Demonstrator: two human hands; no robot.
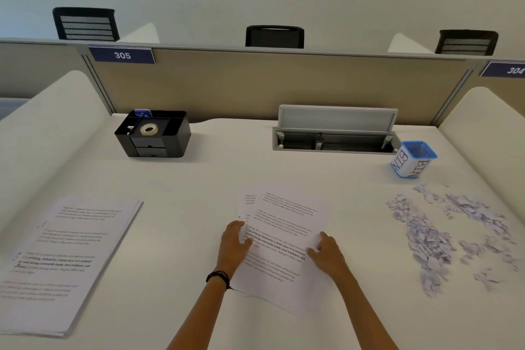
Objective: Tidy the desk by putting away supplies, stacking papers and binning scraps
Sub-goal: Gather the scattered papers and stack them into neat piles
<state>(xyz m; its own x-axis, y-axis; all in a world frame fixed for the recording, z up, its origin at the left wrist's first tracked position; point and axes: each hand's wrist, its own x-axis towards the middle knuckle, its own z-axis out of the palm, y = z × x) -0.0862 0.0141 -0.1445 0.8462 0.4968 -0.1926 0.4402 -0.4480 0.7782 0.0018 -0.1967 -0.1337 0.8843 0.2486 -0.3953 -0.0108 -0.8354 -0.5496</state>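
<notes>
I'm squaring up the loose sheets (284,224), which are lying fanned and skewed on the desk (255,167), well to the left of the bin (413,160) and nearer to me than it. My left hand (234,244) is curling its fingers round their left edge; my right hand (326,253) is pinching the right edge with bent fingers. To do this well, I'm aiming to nudge both edges inward together, tap the sheets flush, and grip lightly so nothing creases, then carry them far left of the bin to the paper stack (71,250). The sheets are looking thin and white, printed with black paragraphs, at least three overlapping with corners out of line. The scraps (426,239) are lying just in front of the bin, not yet binned.
</notes>
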